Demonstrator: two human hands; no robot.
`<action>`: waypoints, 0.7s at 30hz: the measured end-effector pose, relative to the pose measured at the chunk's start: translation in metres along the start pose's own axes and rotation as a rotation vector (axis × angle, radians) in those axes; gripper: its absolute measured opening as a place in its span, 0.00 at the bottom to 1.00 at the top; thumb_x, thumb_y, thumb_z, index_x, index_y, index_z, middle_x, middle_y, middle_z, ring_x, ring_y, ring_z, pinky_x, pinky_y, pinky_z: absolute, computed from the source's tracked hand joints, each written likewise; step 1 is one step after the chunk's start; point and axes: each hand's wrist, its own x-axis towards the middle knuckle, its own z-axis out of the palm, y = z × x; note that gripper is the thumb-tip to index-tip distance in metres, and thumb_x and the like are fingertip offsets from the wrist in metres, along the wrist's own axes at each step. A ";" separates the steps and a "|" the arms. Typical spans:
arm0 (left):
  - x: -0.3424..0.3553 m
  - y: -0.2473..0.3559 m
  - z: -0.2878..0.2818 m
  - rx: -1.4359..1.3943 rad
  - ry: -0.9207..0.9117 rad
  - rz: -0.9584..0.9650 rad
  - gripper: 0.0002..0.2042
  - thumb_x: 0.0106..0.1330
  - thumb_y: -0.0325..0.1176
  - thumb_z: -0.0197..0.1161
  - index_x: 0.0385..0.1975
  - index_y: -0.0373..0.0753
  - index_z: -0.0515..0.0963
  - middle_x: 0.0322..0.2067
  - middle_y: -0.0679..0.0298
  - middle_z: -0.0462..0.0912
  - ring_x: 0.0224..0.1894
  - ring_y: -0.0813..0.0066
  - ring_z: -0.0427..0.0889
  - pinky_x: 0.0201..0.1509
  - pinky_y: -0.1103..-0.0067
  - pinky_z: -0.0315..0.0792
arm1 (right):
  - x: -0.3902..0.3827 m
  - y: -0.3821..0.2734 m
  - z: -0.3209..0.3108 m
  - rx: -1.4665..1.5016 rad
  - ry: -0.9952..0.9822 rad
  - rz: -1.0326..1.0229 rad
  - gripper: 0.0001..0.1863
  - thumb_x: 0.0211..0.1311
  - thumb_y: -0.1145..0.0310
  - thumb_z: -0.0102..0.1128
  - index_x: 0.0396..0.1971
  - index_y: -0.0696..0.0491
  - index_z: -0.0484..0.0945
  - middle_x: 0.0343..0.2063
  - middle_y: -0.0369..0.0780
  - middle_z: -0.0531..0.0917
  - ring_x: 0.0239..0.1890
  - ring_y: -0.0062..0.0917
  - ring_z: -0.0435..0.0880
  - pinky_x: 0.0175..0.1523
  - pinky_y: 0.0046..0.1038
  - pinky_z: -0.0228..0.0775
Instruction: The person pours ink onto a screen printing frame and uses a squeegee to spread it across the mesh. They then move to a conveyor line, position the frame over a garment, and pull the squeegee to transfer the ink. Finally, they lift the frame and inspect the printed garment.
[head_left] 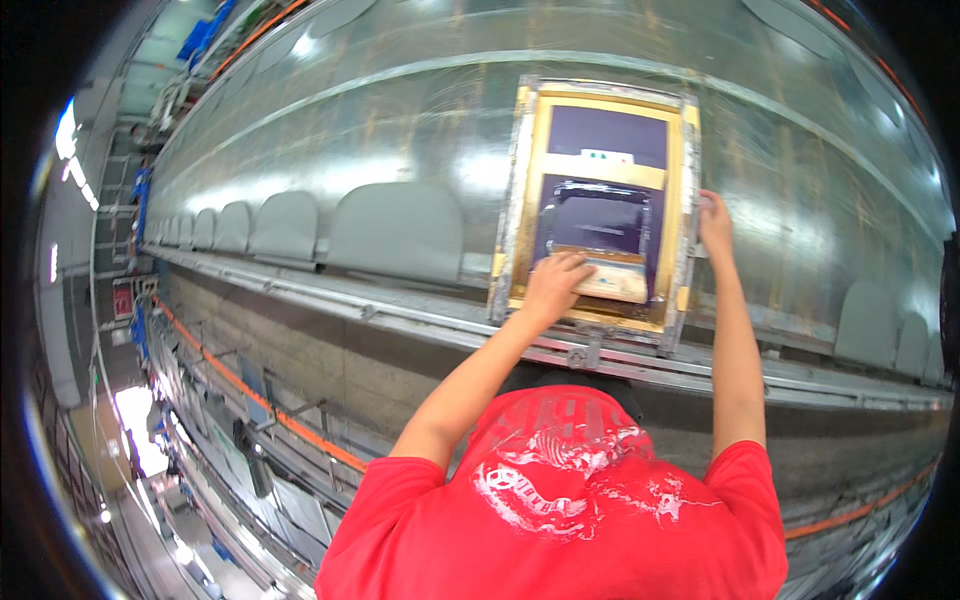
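Metal-framed screen [598, 205] seems stiff; our left hand [553, 283] presses a pad [612, 280], right hand [714, 225] fingers gripping its side rail.

Your long metal print table [380, 150] curves across the upper frame under shiny film. Lying on it right of centre is a metal-framed printing screen [600, 205]; grey pallets [397, 232] line the near edge at left.
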 end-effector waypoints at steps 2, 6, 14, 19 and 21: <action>-0.003 0.001 0.005 0.013 0.023 0.040 0.24 0.49 0.28 0.68 0.50 0.49 0.83 0.55 0.64 0.82 0.59 0.60 0.77 0.61 0.65 0.71 | 0.002 0.008 0.006 0.082 0.113 -0.007 0.14 0.68 0.62 0.59 0.49 0.50 0.82 0.32 0.43 0.85 0.36 0.31 0.83 0.47 0.32 0.73; -0.038 -0.009 -0.016 -0.067 0.080 0.010 0.25 0.49 0.27 0.67 0.52 0.49 0.83 0.56 0.64 0.81 0.59 0.60 0.76 0.61 0.65 0.71 | -0.005 -0.045 0.012 0.023 0.271 -0.076 0.13 0.69 0.60 0.59 0.44 0.52 0.83 0.34 0.42 0.87 0.37 0.29 0.84 0.47 0.31 0.74; -0.101 -0.135 -0.093 -0.017 0.098 -0.020 0.29 0.47 0.24 0.66 0.54 0.49 0.81 0.57 0.63 0.79 0.59 0.57 0.76 0.61 0.63 0.70 | -0.051 -0.141 0.155 0.141 0.282 -0.154 0.12 0.71 0.60 0.58 0.44 0.51 0.83 0.34 0.43 0.86 0.35 0.29 0.83 0.44 0.32 0.73; -0.141 -0.242 -0.168 0.025 0.086 -0.024 0.27 0.47 0.24 0.66 0.52 0.47 0.81 0.52 0.64 0.82 0.56 0.60 0.78 0.57 0.65 0.72 | -0.088 -0.211 0.271 0.147 0.258 -0.104 0.12 0.71 0.62 0.57 0.44 0.52 0.82 0.35 0.45 0.86 0.38 0.32 0.84 0.47 0.33 0.73; -0.153 -0.273 -0.186 0.046 0.091 -0.017 0.26 0.46 0.23 0.65 0.51 0.48 0.82 0.51 0.66 0.83 0.55 0.61 0.78 0.55 0.65 0.72 | -0.099 -0.233 0.302 0.178 0.263 -0.117 0.11 0.71 0.62 0.57 0.44 0.53 0.82 0.36 0.46 0.86 0.39 0.35 0.85 0.48 0.34 0.73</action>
